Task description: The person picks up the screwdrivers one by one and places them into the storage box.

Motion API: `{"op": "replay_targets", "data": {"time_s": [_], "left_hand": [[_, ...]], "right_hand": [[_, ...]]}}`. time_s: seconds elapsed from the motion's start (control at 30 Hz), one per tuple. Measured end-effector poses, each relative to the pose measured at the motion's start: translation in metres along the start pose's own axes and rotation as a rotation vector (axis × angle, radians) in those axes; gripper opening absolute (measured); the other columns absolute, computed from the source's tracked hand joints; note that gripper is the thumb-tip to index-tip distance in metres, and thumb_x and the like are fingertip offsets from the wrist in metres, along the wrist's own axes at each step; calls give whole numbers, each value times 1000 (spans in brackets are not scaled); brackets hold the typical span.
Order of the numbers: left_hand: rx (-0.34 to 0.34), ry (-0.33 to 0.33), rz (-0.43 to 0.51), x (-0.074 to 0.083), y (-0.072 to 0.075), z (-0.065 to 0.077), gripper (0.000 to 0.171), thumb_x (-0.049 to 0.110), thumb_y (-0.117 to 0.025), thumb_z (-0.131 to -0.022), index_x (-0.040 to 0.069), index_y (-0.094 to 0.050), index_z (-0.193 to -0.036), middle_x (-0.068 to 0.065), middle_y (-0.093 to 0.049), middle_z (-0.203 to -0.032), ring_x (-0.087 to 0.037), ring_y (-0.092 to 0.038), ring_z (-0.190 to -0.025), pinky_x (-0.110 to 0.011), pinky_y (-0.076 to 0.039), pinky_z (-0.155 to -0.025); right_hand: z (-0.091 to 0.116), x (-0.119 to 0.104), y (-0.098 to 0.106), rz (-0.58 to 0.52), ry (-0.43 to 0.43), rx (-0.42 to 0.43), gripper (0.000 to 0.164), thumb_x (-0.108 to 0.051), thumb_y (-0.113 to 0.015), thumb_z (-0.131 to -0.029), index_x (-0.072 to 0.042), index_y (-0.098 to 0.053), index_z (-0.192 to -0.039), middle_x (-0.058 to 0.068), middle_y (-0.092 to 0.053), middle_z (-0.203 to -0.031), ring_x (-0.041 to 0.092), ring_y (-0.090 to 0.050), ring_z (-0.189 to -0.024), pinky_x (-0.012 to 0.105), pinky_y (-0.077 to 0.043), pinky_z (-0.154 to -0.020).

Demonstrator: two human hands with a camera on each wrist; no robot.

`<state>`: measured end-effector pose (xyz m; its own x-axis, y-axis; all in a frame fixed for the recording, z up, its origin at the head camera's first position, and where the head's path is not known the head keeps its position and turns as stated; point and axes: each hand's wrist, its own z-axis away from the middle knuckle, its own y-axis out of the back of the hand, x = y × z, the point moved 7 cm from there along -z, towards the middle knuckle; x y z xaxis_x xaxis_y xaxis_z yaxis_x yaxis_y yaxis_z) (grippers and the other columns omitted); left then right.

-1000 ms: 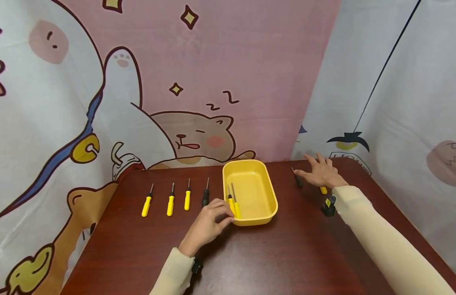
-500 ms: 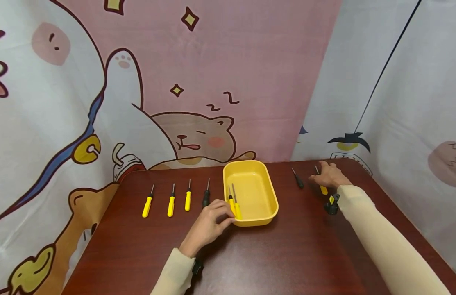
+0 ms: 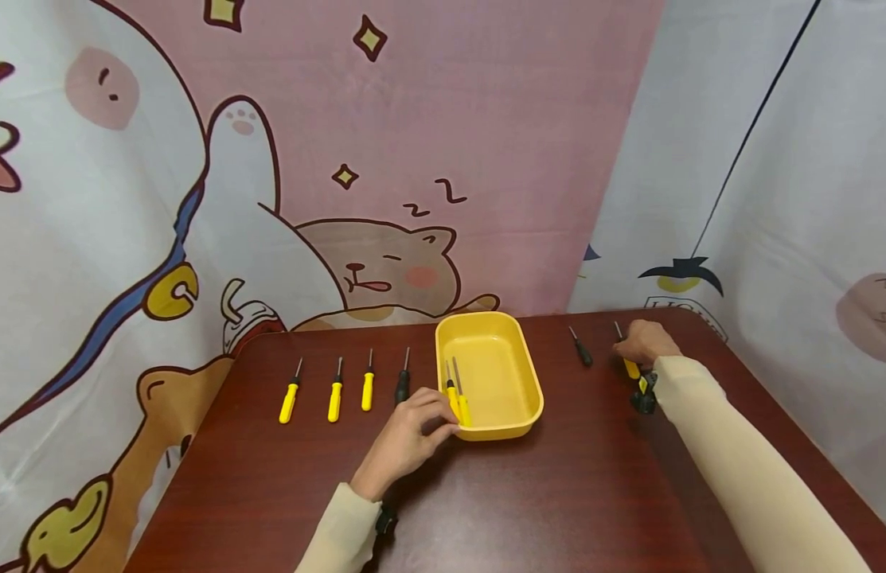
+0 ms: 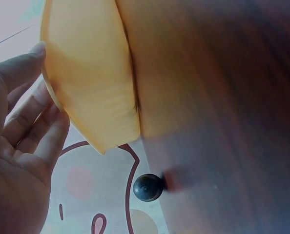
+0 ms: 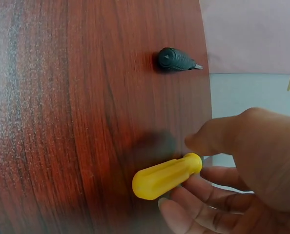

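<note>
My left hand [image 3: 408, 434] pinches the near left rim of a yellow plastic tray [image 3: 496, 434], thumb and fingertips on its edge in the left wrist view. Inside the tray lie two yellow-handled screwdrivers [image 3: 464, 410], partly behind my fingers. At the right, my right hand [image 3: 646, 342] holds a yellow-handled screwdriver [image 5: 167, 178]; its fingers curl around the handle's collar, with the thumb on the other side. The shaft is hidden by the hand in the right wrist view. Left of that hand lies a black-handled screwdriver [image 3: 582, 350].
Left of the tray, three yellow-handled screwdrivers [image 3: 335, 398] and a black-handled screwdriver [image 3: 403, 386] lie in a row on the dark red wooden table [image 3: 557, 501]. A cartoon-printed curtain [image 3: 521, 159] hangs along the table's back edge.
My right hand has moved right, from above the black-handled screwdriver to the yellow-handled one, and its fingers have closed around it. The left hand stays on the tray rim.
</note>
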<state>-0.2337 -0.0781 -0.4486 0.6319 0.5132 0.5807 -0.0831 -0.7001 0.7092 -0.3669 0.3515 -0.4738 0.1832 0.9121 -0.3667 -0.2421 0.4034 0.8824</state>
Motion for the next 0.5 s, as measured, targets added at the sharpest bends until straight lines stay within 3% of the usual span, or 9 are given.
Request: {"op": "replay_targets", "data": {"time_s": [0.2,0.5], "left_hand": [[12,-23,-13,1,0,-1,6,21,-80,-90,22,-75,-93,1,-73,-108,-8,-60,-109,-31,-57,-95],[18,-42,-11,2,-1,-1,7,19,-80,-89,20,-75,-93,0,-73,-107,-10,-61,-109,-31,-57,-95]], "right_hand": [[-2,1,1,-28,-51,19,22,-16,-63,-92,6,-60,-87,16,-60,-77,26,-66,-67,32,-60,-57],[-1,2,0,-56,-54,9,23,-16,-62,-89,6,-60,-83,16,-59,-75,26,-68,-64,31,-60,-56]]}}
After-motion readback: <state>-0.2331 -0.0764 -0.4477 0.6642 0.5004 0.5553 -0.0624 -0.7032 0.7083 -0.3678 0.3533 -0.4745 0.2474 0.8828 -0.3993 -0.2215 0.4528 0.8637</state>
